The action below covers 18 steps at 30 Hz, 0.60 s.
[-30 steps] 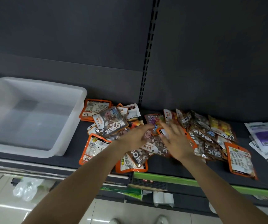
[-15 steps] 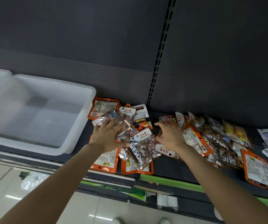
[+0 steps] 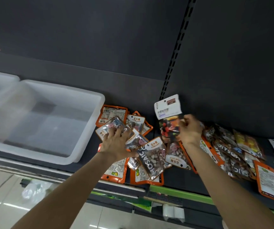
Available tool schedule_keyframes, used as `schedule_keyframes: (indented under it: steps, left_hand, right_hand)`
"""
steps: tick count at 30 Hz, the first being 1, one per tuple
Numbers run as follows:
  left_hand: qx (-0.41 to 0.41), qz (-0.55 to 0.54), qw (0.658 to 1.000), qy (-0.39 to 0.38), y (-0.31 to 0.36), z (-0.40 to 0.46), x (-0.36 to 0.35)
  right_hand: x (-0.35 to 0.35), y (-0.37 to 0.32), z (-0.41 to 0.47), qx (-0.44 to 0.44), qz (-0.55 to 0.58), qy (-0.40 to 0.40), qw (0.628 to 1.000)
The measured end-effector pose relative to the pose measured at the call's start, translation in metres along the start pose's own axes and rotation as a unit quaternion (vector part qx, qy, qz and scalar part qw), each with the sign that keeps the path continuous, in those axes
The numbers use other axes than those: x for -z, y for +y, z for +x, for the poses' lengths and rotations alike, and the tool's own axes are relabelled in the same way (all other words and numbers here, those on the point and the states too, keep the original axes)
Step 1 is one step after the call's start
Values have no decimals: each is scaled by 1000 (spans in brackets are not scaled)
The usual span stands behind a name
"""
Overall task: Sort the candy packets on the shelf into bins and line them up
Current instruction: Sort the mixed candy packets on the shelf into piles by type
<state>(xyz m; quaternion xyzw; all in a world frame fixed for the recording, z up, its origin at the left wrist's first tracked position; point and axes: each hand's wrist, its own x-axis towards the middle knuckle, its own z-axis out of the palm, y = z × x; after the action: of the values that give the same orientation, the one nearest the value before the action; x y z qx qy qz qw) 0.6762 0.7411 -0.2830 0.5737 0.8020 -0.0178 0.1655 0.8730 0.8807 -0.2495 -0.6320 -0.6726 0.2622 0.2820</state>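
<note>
Head view shows the right hand [image 3: 190, 129] pinching a white-topped candy packet [image 3: 169, 116] by its right edge and holding it upright, lifted clear of the heap, in front of the dark back panel [image 3: 133, 38]. Its white header card looks stiff; the clear lower part with dark red and black sweets is glossy film, so I judge it light, floppy below and somewhat slippery. A grip at the header or along a sealed side seam should hold better than one on the bulging middle.

To its left, the left hand [image 3: 116, 142] lies spread on the pile, fingers [image 3: 114, 133] curled over a clear packet with pink and blue sweets [image 3: 112, 127]; it seems to be grasping it, though the thumb is hidden. A Mosaic stone candy packet [image 3: 152, 156] sits just right of that hand, overlapping orange-bordered packets [image 3: 114, 169] near the shelf edge [image 3: 179, 194].

More packets are strewn to the right. These flat pouches likely slide over each other easily, so lifting one may drag its neighbours. Far left stands the white bin [image 3: 76, 123], holding no packets that I can see.
</note>
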Motion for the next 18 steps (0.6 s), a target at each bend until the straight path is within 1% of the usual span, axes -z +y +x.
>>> schedule_keyframes:
  steps: [4,6,7,8,9,10,11,12,13,15,17,18]
  left_hand:
    - [-17,-17,1000,-6,20,9,4]
    - [-37,-10,999,-13,33,12,5]
    - [-49,-3,999,-14,38,13,4]
    - [-62,5,998,-15,42,14,2]
    - [-75,8,997,-18,45,15,0]
    - [-86,5,996,-22,47,17,-1]
    - [-96,-1,995,-25,48,19,-2]
    - [-105,-5,994,-28,49,20,-2]
    - [-115,-10,993,-28,49,21,-3]
    - [-141,-22,989,-34,53,22,-4]
    - [-170,-51,983,-40,57,21,-6]
    - [-178,-72,980,-44,59,21,-8]
  right_hand:
    - [34,35,-1,4,16,71,997]
    - [50,55,-5,-6,-20,106,994]
    - [58,62,-7,-14,-54,103,993]
    - [63,68,-9,-18,-113,85,990]
    - [68,69,-13,-16,-197,57,979]
    - [68,68,-17,0,-275,28,961]
    - [65,64,-22,39,-319,-3,947]
    - [59,60,-25,82,-330,-42,940]
    - [53,57,-27,104,-326,-85,936]
    - [45,57,-30,97,-344,-146,922]
    - [46,65,-28,85,-389,-171,901]
    - [51,69,-27,78,-398,-171,898]
